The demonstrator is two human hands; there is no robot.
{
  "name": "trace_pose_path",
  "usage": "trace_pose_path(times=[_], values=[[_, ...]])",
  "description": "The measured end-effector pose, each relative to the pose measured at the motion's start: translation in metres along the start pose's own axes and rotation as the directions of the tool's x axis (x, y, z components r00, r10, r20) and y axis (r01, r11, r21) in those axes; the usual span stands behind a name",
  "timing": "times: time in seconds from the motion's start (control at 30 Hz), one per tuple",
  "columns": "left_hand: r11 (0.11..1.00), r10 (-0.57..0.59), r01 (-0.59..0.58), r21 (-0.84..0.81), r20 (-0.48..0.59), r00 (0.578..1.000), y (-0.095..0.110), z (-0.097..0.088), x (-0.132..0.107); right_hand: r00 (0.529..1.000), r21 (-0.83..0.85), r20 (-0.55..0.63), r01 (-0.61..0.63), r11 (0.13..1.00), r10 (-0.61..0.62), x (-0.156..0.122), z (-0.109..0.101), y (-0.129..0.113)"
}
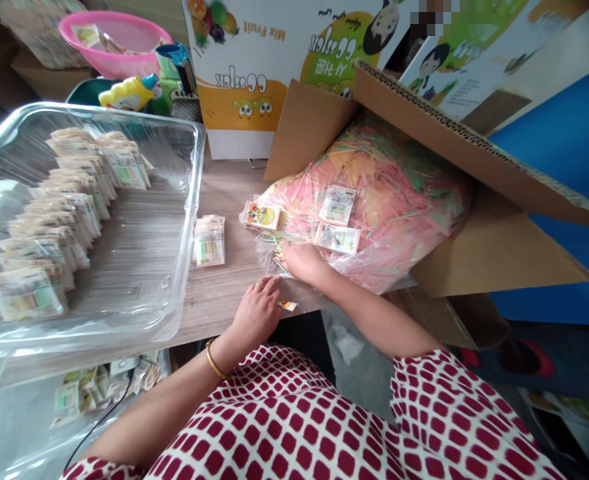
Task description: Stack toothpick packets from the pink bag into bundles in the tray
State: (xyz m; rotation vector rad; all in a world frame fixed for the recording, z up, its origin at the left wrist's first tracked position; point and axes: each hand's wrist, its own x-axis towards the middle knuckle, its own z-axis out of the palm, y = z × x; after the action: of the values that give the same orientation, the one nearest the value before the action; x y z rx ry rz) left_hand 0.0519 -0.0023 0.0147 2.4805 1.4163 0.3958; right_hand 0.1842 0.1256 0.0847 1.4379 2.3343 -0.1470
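My right hand [303,262] is at the mouth of a large clear bag [359,200] full of thin pink, orange and green sticks. Its fingers are closed on a small bunch of the coloured sticks [278,253]. Nearer the table's front edge, my left hand [257,310] has its fingers curled over a small printed packet [287,305], of which only one end shows. On the bag lie two small packets [337,205] and a colourful printed stack of packets [263,215]. Left of my hands, a pile of filled packets [209,241] rests on the table.
A clear plastic tray [187,267] holding rows of packets stands at the left. Behind it are a pink basin [117,70] and a yellow bottle [129,93]. The bag spills from an open cardboard box [504,253] at the right, with printed cartons [244,127] behind.
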Motion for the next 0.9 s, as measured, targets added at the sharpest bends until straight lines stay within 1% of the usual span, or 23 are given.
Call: trace_pose_path(times=[0.13,0.23,0.27,0.3,0.33,0.37,0.4,0.47,0.5,0.53,0.57,0.63,0.7,0.73,0.77,0.83,0.87,0.9], values=[[0.998,0.008,-0.008,-0.061,-0.005,1.0,0.0,-0.003,0.001,0.997,0.012,-0.064,-0.033,0.999,0.034,-0.002,0.004,0.004],[0.984,0.016,-0.028,-0.178,-0.071,0.997,-0.004,-0.009,0.002,0.989,0.075,-0.13,-0.058,0.995,0.068,-0.005,0.005,0.011],[0.97,-0.008,-0.016,-0.241,-0.099,0.995,-0.006,-0.011,0.002,0.987,0.101,-0.143,-0.062,0.993,0.076,-0.006,0.006,0.013],[0.951,-0.055,0.016,-0.308,-0.119,0.991,-0.009,-0.013,0.002,0.984,0.127,-0.154,-0.067,0.99,0.086,-0.006,0.006,0.015],[0.925,-0.13,0.075,-0.372,-0.127,0.983,-0.012,-0.015,0.002,0.981,0.152,-0.166,-0.07,0.986,0.095,-0.007,0.005,0.017],[0.89,-0.228,0.155,-0.429,-0.123,0.966,-0.015,-0.017,0.001,0.978,0.174,-0.186,-0.065,0.983,0.098,-0.006,0.005,0.019],[0.844,-0.334,0.244,-0.478,-0.112,0.936,-0.019,-0.019,0.001,0.972,0.195,-0.216,-0.054,0.979,0.096,-0.006,0.005,0.02],[0.728,-0.513,0.38,-0.571,-0.085,0.854,-0.026,-0.023,0.001,0.951,0.228,-0.295,-0.022,0.973,0.091,-0.004,0.005,0.023],[0.66,-0.571,0.411,-0.629,-0.064,0.819,-0.029,-0.026,0.002,0.938,0.24,-0.336,-0.003,0.971,0.086,-0.003,0.004,0.024],[0.585,-0.605,0.416,-0.697,-0.034,0.795,-0.032,-0.028,0.003,0.923,0.251,-0.377,0.019,0.968,0.079,-0.002,0.004,0.025],[0.498,-0.62,0.399,-0.77,0.006,0.785,-0.034,-0.031,0.004,0.909,0.267,-0.409,0.035,0.963,0.08,-0.001,0.004,0.025],[0.288,-0.61,0.337,-0.896,0.1,0.786,-0.036,-0.036,0.006,0.897,0.335,-0.43,0.05,0.941,0.106,-0.001,0.002,0.026],[0.1,-0.578,0.277,-0.955,0.171,0.798,-0.036,-0.041,0.01,0.901,0.468,-0.402,0.047,0.882,0.166,-0.004,0.0,0.025],[0.037,-0.567,0.261,-0.965,0.195,0.8,-0.036,-0.044,0.012,0.902,0.551,-0.383,0.051,0.833,0.198,-0.006,-0.001,0.025],[-0.006,-0.564,0.253,-0.968,0.212,0.798,-0.035,-0.045,0.014,0.898,0.633,-0.375,0.068,0.771,0.229,-0.008,-0.002,0.025],[-0.059,-0.57,0.249,-0.967,0.238,0.787,-0.033,-0.048,0.018,0.881,0.762,-0.389,0.142,0.631,0.271,-0.013,-0.002,0.023],[-0.079,-0.573,0.247,-0.966,0.247,0.781,-0.032,-0.049,0.02,0.878,0.805,-0.392,0.183,0.564,0.275,-0.015,-0.001,0.022],[-0.099,-0.577,0.243,-0.965,0.255,0.776,-0.031,-0.05,0.022,0.887,0.836,-0.383,0.214,0.505,0.257,-0.017,0.001,0.019]])
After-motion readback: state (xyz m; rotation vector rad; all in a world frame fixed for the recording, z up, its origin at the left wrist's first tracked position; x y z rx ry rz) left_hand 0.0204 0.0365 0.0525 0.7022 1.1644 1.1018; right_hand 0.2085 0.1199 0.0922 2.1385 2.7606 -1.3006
